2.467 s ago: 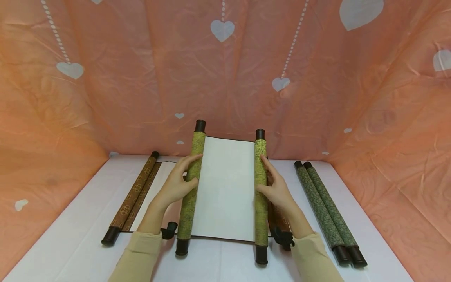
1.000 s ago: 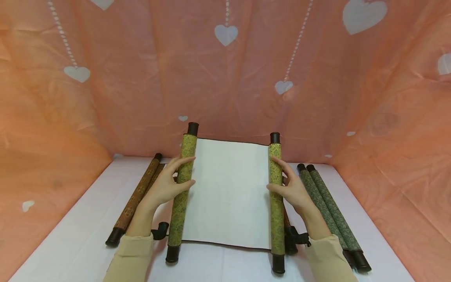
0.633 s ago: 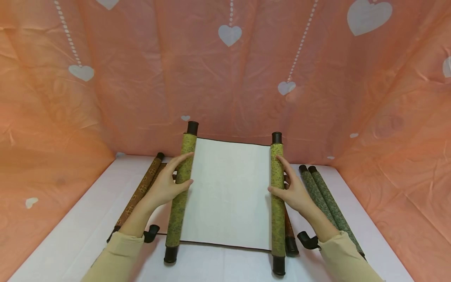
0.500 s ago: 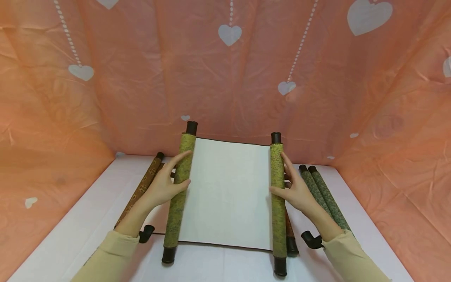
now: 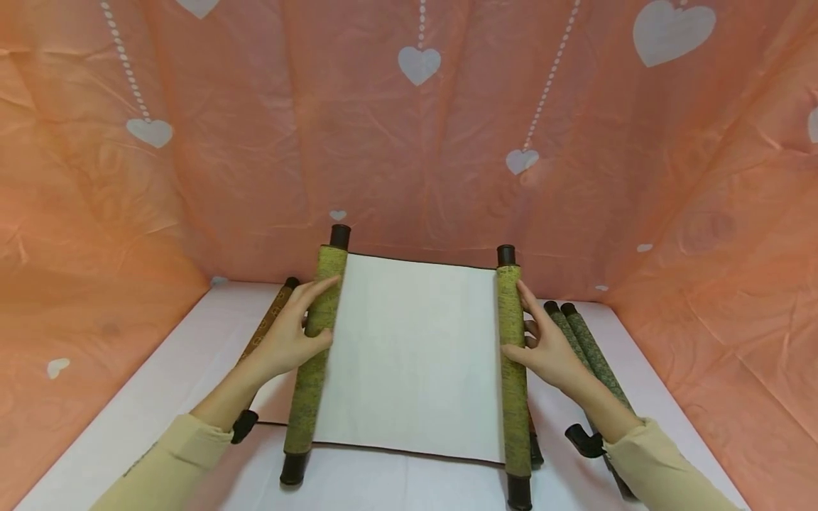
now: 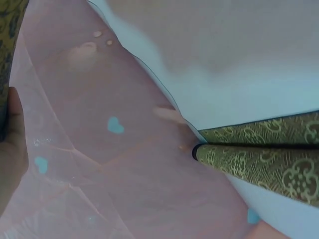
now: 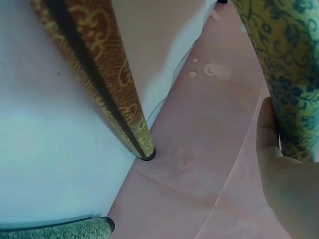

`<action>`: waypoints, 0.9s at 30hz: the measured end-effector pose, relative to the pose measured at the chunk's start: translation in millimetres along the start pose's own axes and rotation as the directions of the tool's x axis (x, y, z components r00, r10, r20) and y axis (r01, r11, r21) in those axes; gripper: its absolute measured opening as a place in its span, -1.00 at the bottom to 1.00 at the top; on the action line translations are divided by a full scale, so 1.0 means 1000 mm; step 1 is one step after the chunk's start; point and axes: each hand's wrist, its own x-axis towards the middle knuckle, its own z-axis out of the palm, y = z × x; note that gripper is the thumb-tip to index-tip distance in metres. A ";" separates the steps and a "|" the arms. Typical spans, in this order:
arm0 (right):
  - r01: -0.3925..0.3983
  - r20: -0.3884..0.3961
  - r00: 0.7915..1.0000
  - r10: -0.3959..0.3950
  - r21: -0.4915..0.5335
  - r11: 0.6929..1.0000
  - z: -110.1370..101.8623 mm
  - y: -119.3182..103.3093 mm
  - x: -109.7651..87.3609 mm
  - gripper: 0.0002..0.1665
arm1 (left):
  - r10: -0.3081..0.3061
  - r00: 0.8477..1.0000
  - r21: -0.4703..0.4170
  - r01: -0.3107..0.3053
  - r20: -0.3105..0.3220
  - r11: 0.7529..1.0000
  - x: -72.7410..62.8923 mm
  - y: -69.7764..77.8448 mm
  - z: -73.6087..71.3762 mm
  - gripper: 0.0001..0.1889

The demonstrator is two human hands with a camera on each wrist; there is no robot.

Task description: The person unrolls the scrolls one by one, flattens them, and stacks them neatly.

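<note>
A yellow-green patterned scroll is spread between my hands, its white sheet [image 5: 415, 355] facing up with black-capped rollers at both sides. My left hand [image 5: 287, 344] grips the left roller [image 5: 308, 397], thumb on the front and fingers going behind. On the other side, my right hand [image 5: 551, 355] holds the right roller [image 5: 514, 411] the same way; its rear fingers are partly hidden. Both wrist views show the rollers raised above the table. Beneath lies a partly unrolled brown scroll [image 6: 264, 167], mostly covered by the yellow-green one in the head view.
Two dark green rollers [image 5: 597, 355] lie side by side at the right of the white table [image 5: 147, 383], partly behind the right forearm. Orange-pink cloth [image 5: 409, 156] with white hearts walls the back and sides. A black wrist mount [image 5: 583, 441] sits at the right cuff.
My hands have moved apart, each with its roller, so a wider stretch of the white sheet shows. The yellow-green scroll now covers more of the brown scroll.
</note>
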 end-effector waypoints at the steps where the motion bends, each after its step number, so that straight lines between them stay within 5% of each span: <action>1: 0.001 0.005 1.000 -0.001 0.008 1.000 -0.001 0.000 0.000 0.28 | -0.003 1.000 0.003 0.003 0.003 1.000 0.000 0.000 -0.001 -0.12; 13: -0.046 0.015 0.999 0.045 0.134 0.990 -0.004 0.002 -0.002 0.34 | -0.037 0.999 0.027 0.037 -0.009 0.999 -0.001 -0.005 0.001 -0.16; 19: -0.082 -0.027 0.996 0.085 0.089 0.993 -0.001 0.003 -0.002 0.45 | -0.012 0.999 0.031 0.013 -0.033 0.999 -0.001 -0.006 0.002 -0.17; 27: -0.034 -0.045 0.998 0.035 0.005 0.999 -0.010 0.002 -0.003 0.41 | 0.041 0.997 0.037 -0.039 -0.072 0.999 -0.006 -0.009 -0.005 -0.17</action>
